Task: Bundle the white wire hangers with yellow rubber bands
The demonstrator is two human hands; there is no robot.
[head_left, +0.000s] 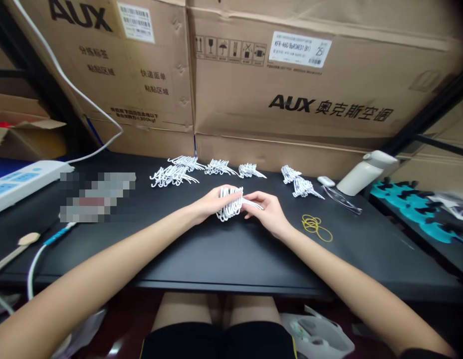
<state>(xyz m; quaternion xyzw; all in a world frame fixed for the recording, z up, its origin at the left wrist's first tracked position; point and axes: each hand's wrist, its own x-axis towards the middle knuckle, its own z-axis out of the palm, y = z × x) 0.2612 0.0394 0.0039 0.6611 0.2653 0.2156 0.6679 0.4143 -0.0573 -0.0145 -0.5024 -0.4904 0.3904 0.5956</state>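
A bundle of white wire hooks [230,205] is held above the black table, nested together with their curved ends towards the left. My left hand [212,203] is closed round the curved part of the bundle. At its straight ends, my right hand [267,212] pinches the thin white tips between thumb and fingers. Farther back lie similar bundles: a pair of hook bundles [171,174] on the left, a small bundle [218,167], another bundle [250,170] near the middle, and two hook bundles [303,187] on the right.
Yellow rubber bands [314,227] lie right of my right hand. A white bottle [366,172], glasses [342,200] and a small white case [326,181] are behind them. Turquoise parts [414,214] stand far right. Cardboard boxes [235,109] line the back; a power strip [25,182] lies left.
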